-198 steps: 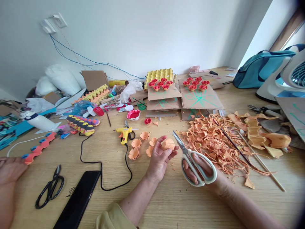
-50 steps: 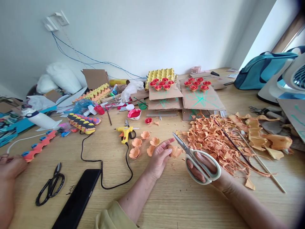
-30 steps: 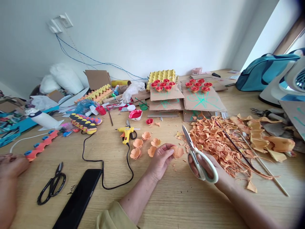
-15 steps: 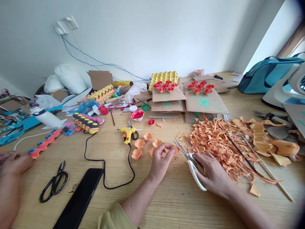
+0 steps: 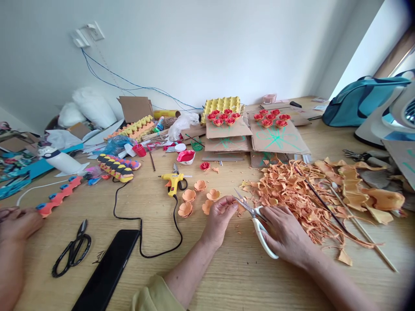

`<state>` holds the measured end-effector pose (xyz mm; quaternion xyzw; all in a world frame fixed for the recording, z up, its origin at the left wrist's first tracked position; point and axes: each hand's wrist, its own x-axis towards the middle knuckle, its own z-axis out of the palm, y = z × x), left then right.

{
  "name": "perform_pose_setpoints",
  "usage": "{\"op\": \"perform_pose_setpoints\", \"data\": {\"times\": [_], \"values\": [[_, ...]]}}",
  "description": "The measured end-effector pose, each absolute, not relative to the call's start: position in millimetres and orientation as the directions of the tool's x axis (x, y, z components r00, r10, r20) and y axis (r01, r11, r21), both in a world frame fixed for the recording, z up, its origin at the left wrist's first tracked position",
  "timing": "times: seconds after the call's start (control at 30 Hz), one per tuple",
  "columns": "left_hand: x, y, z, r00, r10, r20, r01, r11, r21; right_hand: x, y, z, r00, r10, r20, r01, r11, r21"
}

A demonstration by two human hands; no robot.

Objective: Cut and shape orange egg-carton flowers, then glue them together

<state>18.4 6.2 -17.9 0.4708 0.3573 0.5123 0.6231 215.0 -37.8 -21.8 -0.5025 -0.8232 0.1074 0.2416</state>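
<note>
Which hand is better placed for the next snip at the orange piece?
Likely the right hand: it holds the white-handled scissors, blades parted near the orange piece, which the left hand pinches.

Orange carton piece point(image 5: 241, 209) mostly hidden by left hand point(image 5: 218, 220) and scissors point(image 5: 253, 213), handles point(image 5: 266, 244) partly covered by right hand point(image 5: 285, 232), smartphone point(image 5: 108, 268) cropped at bottom, fan point(image 5: 387, 110) cropped at right, co-worker's hand point(image 5: 24, 222) cropped at left, dark marks point(image 5: 99, 256) illegibly small

Left hand point(image 5: 218, 221) pinches, thumb to forefinger; left forearm point(image 5: 188, 270) slants up from bottom centre. Right hand point(image 5: 287, 231) sits near it, back uppermost (fingers curled, partly hidden); right forearm point(image 5: 333, 278) angles in from lower right.
</note>
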Motion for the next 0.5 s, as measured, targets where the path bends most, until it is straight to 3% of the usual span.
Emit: {"op": "perform_pose_setpoints", "data": {"times": [0.5], "values": [[19.1,2.4,-15.3,0.315,0.948,0.046,-0.314,0.058,0.948,217.8,-38.8,-17.8,-0.405,0.849,0.339,0.757,0.520,-0.396]]}}
